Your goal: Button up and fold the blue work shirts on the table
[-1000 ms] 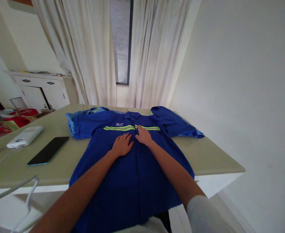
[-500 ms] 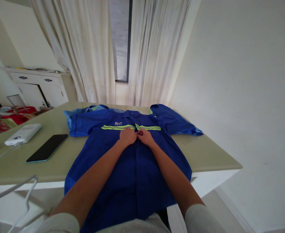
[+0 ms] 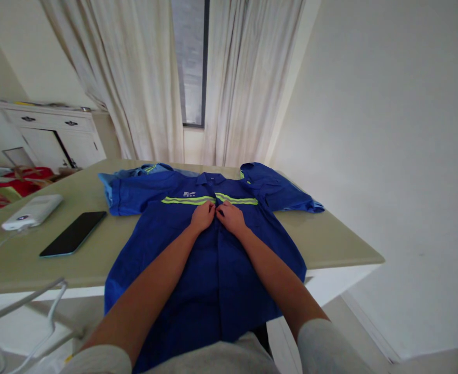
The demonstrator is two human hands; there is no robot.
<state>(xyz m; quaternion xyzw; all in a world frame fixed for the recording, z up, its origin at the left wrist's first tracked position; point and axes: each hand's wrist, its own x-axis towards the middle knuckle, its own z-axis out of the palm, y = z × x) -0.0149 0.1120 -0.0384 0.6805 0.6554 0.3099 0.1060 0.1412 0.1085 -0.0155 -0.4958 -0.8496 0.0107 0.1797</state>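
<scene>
Left hand (image 3: pixel 202 216), flat a second earlier, had closed beside right hand (image 3: pixel 231 217), both pinching the shirt (image 3: pixel 213 280) placket below its stripe.

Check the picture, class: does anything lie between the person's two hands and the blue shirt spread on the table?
Nothing visible does. The left hand and right hand already rest directly on the blue shirt at its front opening, just below the yellow stripe. The phone lies off to the left.
</scene>
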